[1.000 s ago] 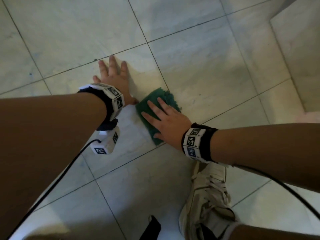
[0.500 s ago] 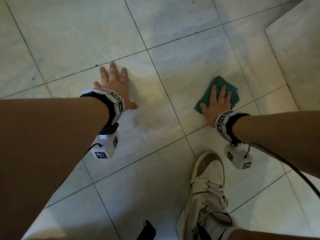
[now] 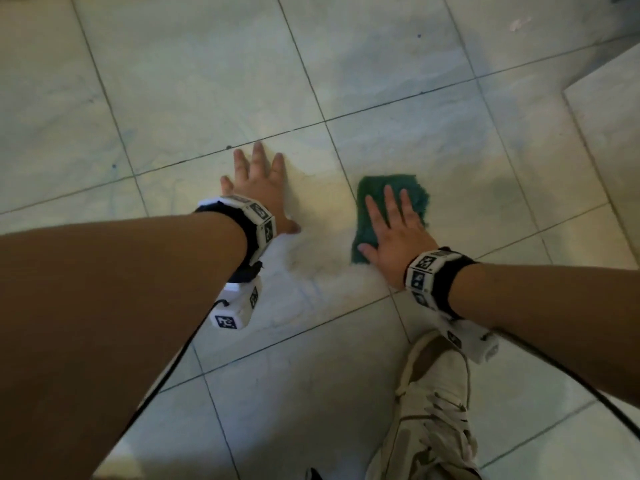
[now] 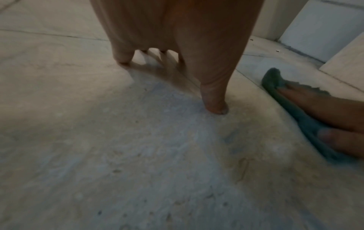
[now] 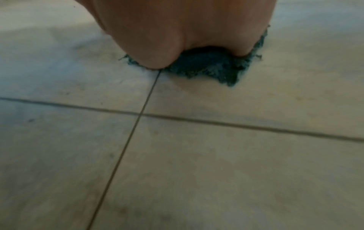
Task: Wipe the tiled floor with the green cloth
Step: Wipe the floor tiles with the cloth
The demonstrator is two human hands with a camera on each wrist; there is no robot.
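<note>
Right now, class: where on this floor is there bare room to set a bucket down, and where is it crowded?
Bare tiled floor lies beyond the left hand and the green cloth under the right hand. The strip between the hands is narrow. Near the shoe it is crowded.

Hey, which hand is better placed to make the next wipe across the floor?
Right. The right hand lies flat on the green cloth, pressing it to the tiled floor. The left hand is braced flat on bare tile, apart from the cloth.

A cream laced sneaker (image 3: 434,407) is seen at lower right. A raised pale tiled step (image 3: 609,109) is seen at upper right. Black cables (image 3: 166,372) are trailed downward.
</note>
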